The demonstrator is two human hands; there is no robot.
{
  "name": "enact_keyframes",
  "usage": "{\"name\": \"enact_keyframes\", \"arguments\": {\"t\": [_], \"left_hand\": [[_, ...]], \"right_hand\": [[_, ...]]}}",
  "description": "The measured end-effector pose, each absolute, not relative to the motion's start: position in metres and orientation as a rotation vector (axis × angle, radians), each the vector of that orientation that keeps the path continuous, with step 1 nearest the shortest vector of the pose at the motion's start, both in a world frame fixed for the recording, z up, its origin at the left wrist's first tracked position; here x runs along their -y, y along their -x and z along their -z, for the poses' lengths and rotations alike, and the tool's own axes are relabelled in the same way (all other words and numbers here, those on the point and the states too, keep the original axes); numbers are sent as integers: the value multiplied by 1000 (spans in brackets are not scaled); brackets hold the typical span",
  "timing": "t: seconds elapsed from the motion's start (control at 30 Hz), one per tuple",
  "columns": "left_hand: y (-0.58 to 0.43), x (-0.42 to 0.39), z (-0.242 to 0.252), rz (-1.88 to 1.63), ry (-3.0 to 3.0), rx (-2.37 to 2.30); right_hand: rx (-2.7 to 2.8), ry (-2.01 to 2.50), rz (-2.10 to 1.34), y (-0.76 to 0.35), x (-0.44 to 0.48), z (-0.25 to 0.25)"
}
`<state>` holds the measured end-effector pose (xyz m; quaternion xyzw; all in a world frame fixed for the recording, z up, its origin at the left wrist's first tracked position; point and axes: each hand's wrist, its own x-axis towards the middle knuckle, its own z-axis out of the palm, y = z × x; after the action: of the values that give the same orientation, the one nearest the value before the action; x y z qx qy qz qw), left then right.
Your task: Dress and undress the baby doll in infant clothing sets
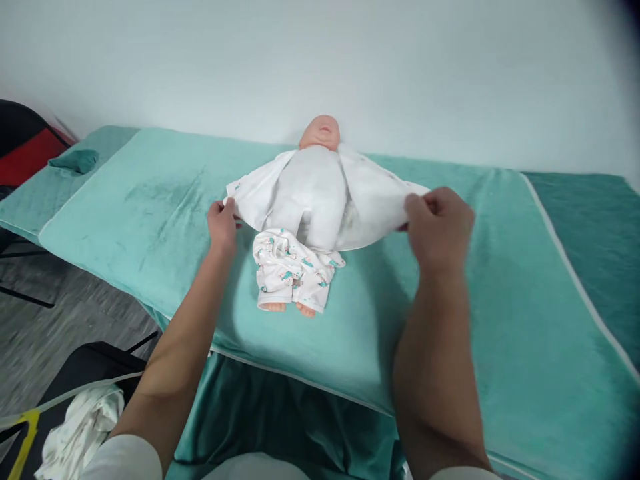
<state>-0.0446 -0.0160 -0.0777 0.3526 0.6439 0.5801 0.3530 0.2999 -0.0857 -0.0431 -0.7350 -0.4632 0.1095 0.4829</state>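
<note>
In the head view, the doll point(315, 180) is lying on its back on a green padded cover point(170, 193), its head point(323, 130) pointing away from the person and toward the white wall point(320, 60). A white top point(375, 197) is spreading open to both sides of the torso, leaving the front of the white body showing. The left hand point(223, 225) is closing its thumb and fingers on the edge of the top near the printed cuff, with little gap between the fingertips. The right hand point(443, 227) is pinching the opposite edge between thumb and curled fingers; some of its fingers are hiding from view behind the hand. Both edges are standing out well apart from the torso. Printed trousers point(295, 270) are bunching around the lower legs, and the feet point(306, 310) are protruding from the hems. At lower left, a crumpled cloth point(83, 430) is resting on a black chair point(93, 363), near a yellow strip point(25, 443).
</note>
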Motion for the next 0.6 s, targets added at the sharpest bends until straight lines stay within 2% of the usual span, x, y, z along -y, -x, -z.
{"name": "enact_keyframes", "arguments": {"t": [0.07, 0.2, 0.27, 0.4, 0.6], "left_hand": [[61, 10, 94, -1404, -984, -1814], [71, 7, 114, -1430, -1099, -1924], [68, 9, 116, -1445, -1205, -1955], [61, 9, 117, -1401, -1561, -1984], [58, -24, 118, -1338, -1871, -1989]], "right_hand": [[1297, 2308, -321, -336, 89, 46], [1392, 2447, -475, -357, 91, 63], [1403, 2341, -354, -342, 87, 69], [1410, 1833, -97, -300, 75, 75], [1500, 1312, -189, -257, 71, 85]]}}
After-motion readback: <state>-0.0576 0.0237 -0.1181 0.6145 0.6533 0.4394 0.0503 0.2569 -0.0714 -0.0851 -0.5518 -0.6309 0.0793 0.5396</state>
